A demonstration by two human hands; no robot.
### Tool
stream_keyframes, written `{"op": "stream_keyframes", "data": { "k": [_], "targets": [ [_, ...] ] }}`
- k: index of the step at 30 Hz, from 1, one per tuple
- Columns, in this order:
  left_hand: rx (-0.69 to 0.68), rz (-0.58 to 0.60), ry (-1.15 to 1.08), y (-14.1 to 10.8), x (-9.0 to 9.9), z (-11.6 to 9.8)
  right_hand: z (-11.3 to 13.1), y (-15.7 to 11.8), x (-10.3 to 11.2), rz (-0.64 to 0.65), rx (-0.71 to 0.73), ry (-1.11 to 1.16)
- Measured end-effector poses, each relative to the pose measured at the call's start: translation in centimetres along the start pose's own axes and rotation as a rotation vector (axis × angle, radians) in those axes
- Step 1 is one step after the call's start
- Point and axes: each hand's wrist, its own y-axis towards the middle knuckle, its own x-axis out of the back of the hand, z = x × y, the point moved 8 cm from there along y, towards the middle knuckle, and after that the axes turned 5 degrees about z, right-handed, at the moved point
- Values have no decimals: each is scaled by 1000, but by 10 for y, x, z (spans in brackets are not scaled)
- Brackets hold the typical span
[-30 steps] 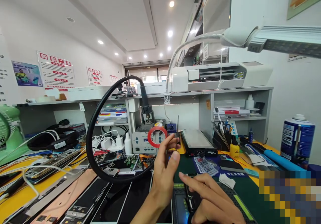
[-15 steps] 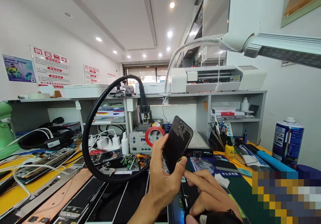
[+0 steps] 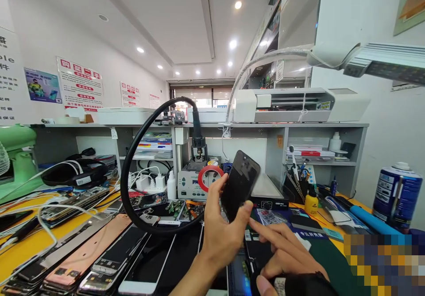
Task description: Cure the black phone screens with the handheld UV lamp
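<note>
A dark phone (image 3: pixel 241 185) is held up and tilted in my left hand (image 3: pixel 224 232), fingers along its left edge and thumb at its lower right corner. Grey patches show near its top, perhaps reflections. My right hand (image 3: pixel 285 251) is just below and to the right, its index finger stretched towards the phone's lower end; I cannot tell whether it touches. The other fingers curl over a black object (image 3: pixel 299 285) with a pale label, cut off by the frame's bottom edge. Under the hands lies a dark device (image 3: pixel 245 276) with a blue glow.
Several phones and panels, including a white-edged screen (image 3: pixel 141 282), cover the left side. A thick black hose (image 3: pixel 126 176) loops from the grey station (image 3: pixel 187 183), beside red tape (image 3: pixel 201 178). Right are a yellow bottle (image 3: pixel 311 203), a tool holder (image 3: pixel 295 183) and a blue can (image 3: pixel 395 196).
The camera view has turned slightly left, so the scene sits further right. Both hands keep nearly the same pose, with the phone still in my left hand.
</note>
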Motion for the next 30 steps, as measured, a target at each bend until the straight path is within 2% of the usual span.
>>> {"op": "stream_keyframes", "data": {
  "k": [2,4,6,8,14,19,24,26,30],
  "targets": [
    [259,50,-390,4,-5,13,2,4,8,-18,-15,-25],
    [523,138,-806,3,-19,18,7,8,15,-40,-27,-21],
    [660,176,-1091,3,-26,15,15,10,17,-45,-11,-5],
    [720,188,-1241,3,-30,13,21,10,15,-48,-11,20],
    [742,305,-1400,-8,-44,11,33,2,-5,74,88,33],
    [748,419,-1420,-14,-50,8,38,-6,-10,88,249,-6],
    [748,471,-1394,-17,-50,7,34,-4,-12,127,157,-29],
    [761,478,-1383,-17,-51,7,37,-3,-9,119,161,-27],
    [735,408,-1423,-13,-49,6,41,-3,0,86,165,-81]
  ]
}}
